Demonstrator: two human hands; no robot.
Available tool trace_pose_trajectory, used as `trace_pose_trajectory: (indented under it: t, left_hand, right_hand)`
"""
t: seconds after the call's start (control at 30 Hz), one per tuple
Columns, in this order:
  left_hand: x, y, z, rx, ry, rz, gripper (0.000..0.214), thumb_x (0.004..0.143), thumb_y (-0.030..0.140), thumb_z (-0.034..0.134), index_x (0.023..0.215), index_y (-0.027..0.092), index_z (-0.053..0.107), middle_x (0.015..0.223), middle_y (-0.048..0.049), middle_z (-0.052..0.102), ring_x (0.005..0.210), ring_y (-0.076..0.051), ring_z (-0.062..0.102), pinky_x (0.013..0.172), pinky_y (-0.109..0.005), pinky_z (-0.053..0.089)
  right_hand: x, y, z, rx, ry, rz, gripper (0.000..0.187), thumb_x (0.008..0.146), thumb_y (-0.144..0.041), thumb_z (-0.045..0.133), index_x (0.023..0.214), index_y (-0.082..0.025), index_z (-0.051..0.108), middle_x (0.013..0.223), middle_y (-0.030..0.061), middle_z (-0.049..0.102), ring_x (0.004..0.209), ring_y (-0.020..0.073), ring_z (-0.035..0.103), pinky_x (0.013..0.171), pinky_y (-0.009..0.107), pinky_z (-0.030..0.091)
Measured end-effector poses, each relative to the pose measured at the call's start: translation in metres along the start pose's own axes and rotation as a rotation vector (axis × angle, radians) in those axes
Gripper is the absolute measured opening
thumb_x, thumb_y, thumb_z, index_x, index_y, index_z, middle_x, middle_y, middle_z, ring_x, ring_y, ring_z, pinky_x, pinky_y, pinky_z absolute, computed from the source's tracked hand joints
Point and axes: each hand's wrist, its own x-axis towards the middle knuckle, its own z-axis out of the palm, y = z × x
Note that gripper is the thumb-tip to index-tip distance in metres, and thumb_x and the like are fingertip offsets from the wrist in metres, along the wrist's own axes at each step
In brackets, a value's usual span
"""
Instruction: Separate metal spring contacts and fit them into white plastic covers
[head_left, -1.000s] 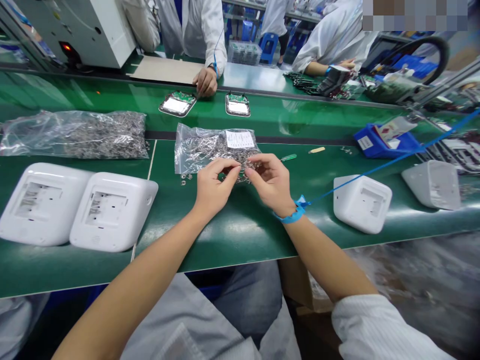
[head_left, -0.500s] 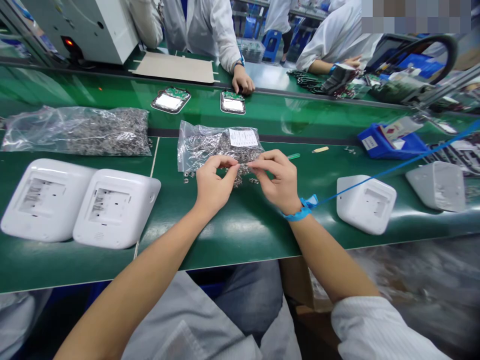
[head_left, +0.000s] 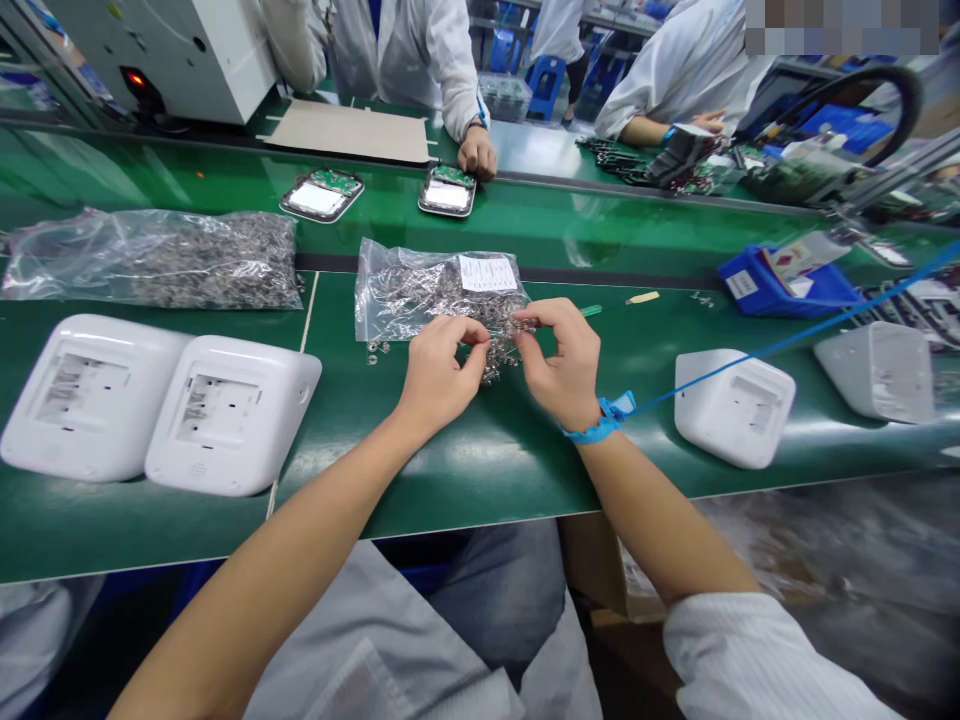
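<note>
My left hand [head_left: 441, 368] is closed in a pinch at the edge of a loose pile of small shiny metal pieces [head_left: 493, 370]; whatever its fingertips hold is too small to make out. Just right of it, my right hand [head_left: 564, 362] pinches a small metal piece between thumb and fingers, over the same pile. A blue strap [head_left: 598, 428] with a cord circles my right wrist. Behind both hands lies a clear plastic bag [head_left: 409, 290] of similar metal pieces, with a white label [head_left: 487, 273]. A few loose pieces [head_left: 373, 352] lie left of the pile.
Two white plastic housings [head_left: 225, 465] stand at the left, below another bag of metal parts [head_left: 225, 262]. Further white housings [head_left: 705, 400] are at the right, near a blue bin [head_left: 780, 298]. Across the bench, a co-worker's hand [head_left: 478, 153] touches a circuit-board unit [head_left: 448, 192].
My hands have come apart a little; the left one shifted slightly right and down. Two circuit-board units moved left along the far strip, one with the co-worker's hand at it.
</note>
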Motion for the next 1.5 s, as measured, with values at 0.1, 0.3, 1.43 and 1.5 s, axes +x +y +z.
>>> trace_pose_trajectory:
  t: [0.1, 0.3, 1.43, 1.5]
  left_hand:
    - [0.002, -0.002, -0.001, -0.068, 0.081, -0.055, 0.013, 0.081, 0.008, 0.063, 0.079, 0.021, 0.062, 0.078, 0.0014, 0.067, 0.076, -0.013, 0.062, 0.070, -0.028, 0.048]
    - [0.001, -0.002, -0.001, -0.258, 0.100, -0.079, 0.007, 0.089, 0.015, 0.060, 0.088, 0.022, 0.059, 0.087, -0.0006, 0.067, 0.084, -0.014, 0.065, 0.078, -0.030, 0.053]
    - [0.006, -0.001, -0.004, -0.106, -0.145, -0.009, 0.005, 0.084, 0.016, 0.066, 0.084, 0.021, 0.065, 0.074, 0.0015, 0.062, 0.068, -0.013, 0.056, 0.063, -0.026, 0.043]
    - [0.007, 0.000, -0.006, -0.120, -0.135, -0.011, 0.005, 0.086, 0.019, 0.066, 0.081, 0.021, 0.065, 0.072, 0.0017, 0.062, 0.067, -0.013, 0.056, 0.063, -0.027, 0.043]
  right_hand:
    - [0.002, 0.003, 0.000, 0.095, -0.070, 0.059, 0.009, 0.089, -0.017, 0.062, 0.093, -0.025, 0.065, 0.092, 0.0044, 0.064, 0.087, 0.0205, 0.060, 0.074, 0.038, 0.052]
    - [0.001, 0.009, -0.001, 0.369, -0.172, 0.222, 0.009, 0.090, -0.023, 0.065, 0.099, -0.025, 0.064, 0.097, 0.0024, 0.064, 0.087, 0.0172, 0.062, 0.075, 0.034, 0.051]
    - [0.008, 0.008, -0.007, 0.718, -0.080, 0.590, 0.025, 0.071, -0.043, 0.089, 0.081, -0.023, 0.077, 0.070, -0.0009, 0.069, 0.057, 0.0121, 0.062, 0.054, 0.028, 0.054]
    - [0.010, 0.007, -0.011, 0.753, -0.106, 0.654, 0.026, 0.071, -0.043, 0.089, 0.081, -0.022, 0.077, 0.070, -0.0002, 0.071, 0.056, 0.0120, 0.063, 0.052, 0.027, 0.054]
